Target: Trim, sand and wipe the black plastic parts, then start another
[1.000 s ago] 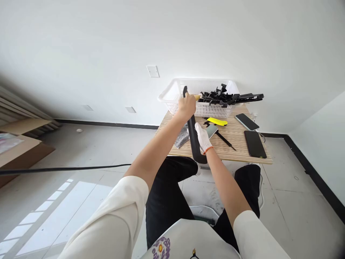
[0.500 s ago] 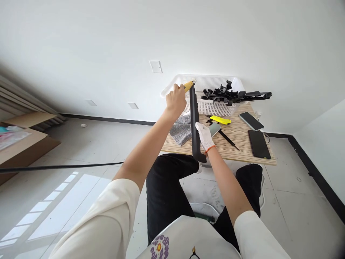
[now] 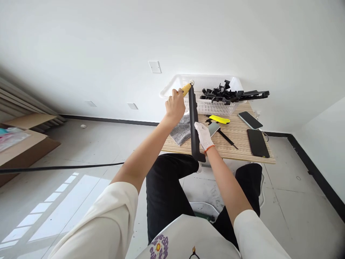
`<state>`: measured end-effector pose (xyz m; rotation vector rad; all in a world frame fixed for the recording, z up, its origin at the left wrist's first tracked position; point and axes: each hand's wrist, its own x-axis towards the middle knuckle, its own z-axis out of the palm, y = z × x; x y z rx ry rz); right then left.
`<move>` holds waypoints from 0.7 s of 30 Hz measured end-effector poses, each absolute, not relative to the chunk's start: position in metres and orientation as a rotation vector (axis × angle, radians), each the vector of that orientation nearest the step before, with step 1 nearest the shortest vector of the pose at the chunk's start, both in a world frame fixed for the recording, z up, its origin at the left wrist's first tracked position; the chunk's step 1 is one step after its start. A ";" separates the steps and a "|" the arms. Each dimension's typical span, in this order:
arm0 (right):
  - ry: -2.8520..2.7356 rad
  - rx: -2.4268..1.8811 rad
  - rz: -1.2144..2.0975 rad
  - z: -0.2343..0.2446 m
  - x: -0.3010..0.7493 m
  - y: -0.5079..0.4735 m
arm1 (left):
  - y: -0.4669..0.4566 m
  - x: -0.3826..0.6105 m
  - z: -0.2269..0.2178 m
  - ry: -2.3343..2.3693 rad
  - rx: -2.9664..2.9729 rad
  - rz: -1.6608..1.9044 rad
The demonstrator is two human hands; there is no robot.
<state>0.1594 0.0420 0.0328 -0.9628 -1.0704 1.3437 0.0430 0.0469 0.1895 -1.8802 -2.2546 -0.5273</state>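
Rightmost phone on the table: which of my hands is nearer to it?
Right. The right hand is left of the phone; the left hand is farther left, gripping a yellow tool.

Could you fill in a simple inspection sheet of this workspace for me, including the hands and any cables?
Surface: wood-patterned table with fine stripes.
Things in use: long black part; yellow-handled tool at its far end; white basket with black pieces, some jutting past its right side.
Clutter: bright yellow item, slim black tool, grey cloth, two phones.
Hands: left hand, bare, grips the yellow-handled tool; right hand, white-gloved, holds the black part.
Cables: thin cable beside the phones; black cord-like strip at left.
Surroundings: white wall, tiled floor, cardboard box.
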 end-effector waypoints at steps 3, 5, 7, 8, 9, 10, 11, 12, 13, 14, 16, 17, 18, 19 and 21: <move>-1.096 -0.982 1.341 0.036 0.163 0.039 | 0.041 0.042 0.186 -2.257 -1.888 -0.518; -1.110 -0.993 1.342 0.038 0.166 0.036 | 0.036 0.041 0.184 -2.248 -1.895 -0.513; -1.119 -1.001 1.345 0.040 0.168 0.033 | 0.030 0.039 0.181 -2.241 -1.905 -0.515; -1.123 -1.003 1.346 0.041 0.168 0.032 | 0.027 0.037 0.179 -2.240 -1.913 -0.515; -1.127 -1.005 1.348 0.041 0.169 0.031 | 0.024 0.036 0.178 -2.241 -1.918 -0.514; -1.129 -1.007 1.350 0.042 0.169 0.030 | 0.021 0.035 0.177 -2.240 -1.924 -0.507; -1.132 -1.008 1.352 0.042 0.169 0.029 | 0.018 0.034 0.175 -2.235 -1.933 -0.499; -1.134 -1.008 1.354 0.042 0.170 0.028 | 0.015 0.032 0.174 -2.228 -1.940 -0.489; -1.136 -1.009 1.354 0.042 0.170 0.028 | 0.012 0.032 0.173 -2.225 -1.946 -0.479; -1.137 -1.011 1.354 0.042 0.170 0.027 | 0.009 0.031 0.172 -2.224 -1.951 -0.470; -1.137 -1.015 1.352 0.043 0.171 0.026 | 0.002 0.030 0.170 -2.235 -1.956 -0.451; -1.136 -1.017 1.350 0.043 0.171 0.026 | -0.001 0.030 0.169 -2.239 -1.955 -0.442; -1.134 -1.019 1.348 0.043 0.172 0.026 | -0.003 0.030 0.168 -2.237 -1.956 -0.429; -1.132 -1.020 1.346 0.043 0.171 0.026 | -0.006 0.029 0.167 -2.234 -1.955 -0.416; -1.123 -1.017 1.341 0.043 0.170 0.028 | -0.012 0.029 0.165 -2.221 -1.962 -0.390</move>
